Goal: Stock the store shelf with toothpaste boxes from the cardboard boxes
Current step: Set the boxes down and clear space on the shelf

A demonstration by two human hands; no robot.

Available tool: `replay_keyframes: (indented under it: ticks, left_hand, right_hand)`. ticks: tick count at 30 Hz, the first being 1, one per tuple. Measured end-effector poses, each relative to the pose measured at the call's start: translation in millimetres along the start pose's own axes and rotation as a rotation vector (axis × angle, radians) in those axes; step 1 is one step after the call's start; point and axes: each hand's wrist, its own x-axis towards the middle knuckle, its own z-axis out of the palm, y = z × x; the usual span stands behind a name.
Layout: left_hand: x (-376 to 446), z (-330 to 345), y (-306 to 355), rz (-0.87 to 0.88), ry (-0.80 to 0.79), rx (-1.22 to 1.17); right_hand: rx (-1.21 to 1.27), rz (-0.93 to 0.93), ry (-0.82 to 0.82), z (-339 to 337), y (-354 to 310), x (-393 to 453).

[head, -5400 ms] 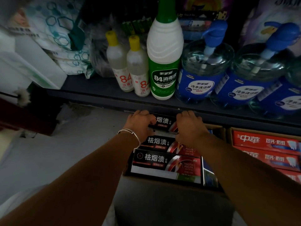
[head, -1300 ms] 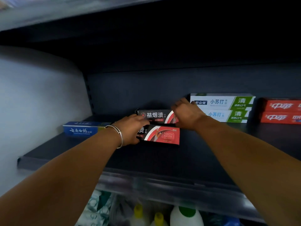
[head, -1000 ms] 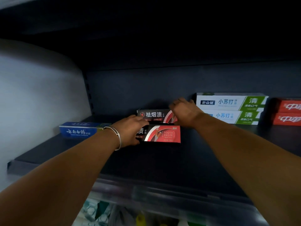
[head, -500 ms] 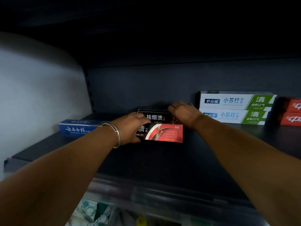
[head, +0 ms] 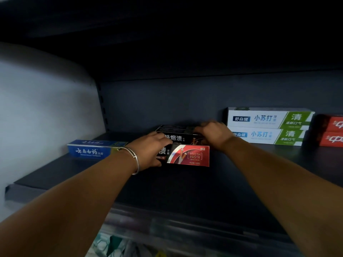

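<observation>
- Under both forearms, the dark shelf (head: 185,186) runs the full width of the view, its front lip nearest the person and its back panel beyond the fingertips.
- To the left of the left hand, a pale wall (head: 46,108) closes off the end of the shelf.
- Just right of the right hand, two white-and-green toothpaste boxes (head: 269,127) lie stacked one on the other at the back of the shelf.
- Between the two hands sit the black-and-red toothpaste boxes (head: 185,145): a front one on the shelf with its red end facing right, and at least two more behind it, stacked higher.
- Left of the left hand, a blue toothpaste box (head: 89,150) lies flat, its near end hidden behind the wrist.
- Far right of the right hand, red toothpaste boxes (head: 332,132) are stacked at the frame's edge.
- The left hand (head: 150,151) grips the left end of the front black-and-red box, fingers curled over its top.
- The right hand (head: 213,134) has its fingers curled over the right end of the upper rear box; it is blurred.
- A silver bangle (head: 134,160) circles the left wrist.
</observation>
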Motion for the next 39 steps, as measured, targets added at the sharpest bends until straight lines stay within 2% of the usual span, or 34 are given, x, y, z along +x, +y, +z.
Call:
replay_keyframes:
  ticks: [10, 17, 22, 28, 36, 39]
  left_hand:
    - [6, 4, -2, 0.005, 0.033, -0.027]
    - [17, 6, 5, -0.016, 0.055, -0.001]
    - [27, 5, 11, -0.039, 0.103, 0.039]
    - [31, 6, 16, -0.081, 0.123, 0.089]
    - [36, 14, 20, -0.152, 0.117, 0.03]
    - [35, 19, 18, -0.266, 0.113, -0.042]
  right_hand:
    - [0.029, -0.014, -0.002, 1, 1, 8]
    - [0.414, 0.104, 0.093, -5, 10, -5]
    - [0.642, 0.14, -0.034, -20, 7, -18]
    - [0.635, 0.099, -0.165, -23, 4, -26]
    - [0.644, 0.102, -0.085, -13, 3, -24]
    - [0.559, 0.096, -0.048, -9, 2, -24]
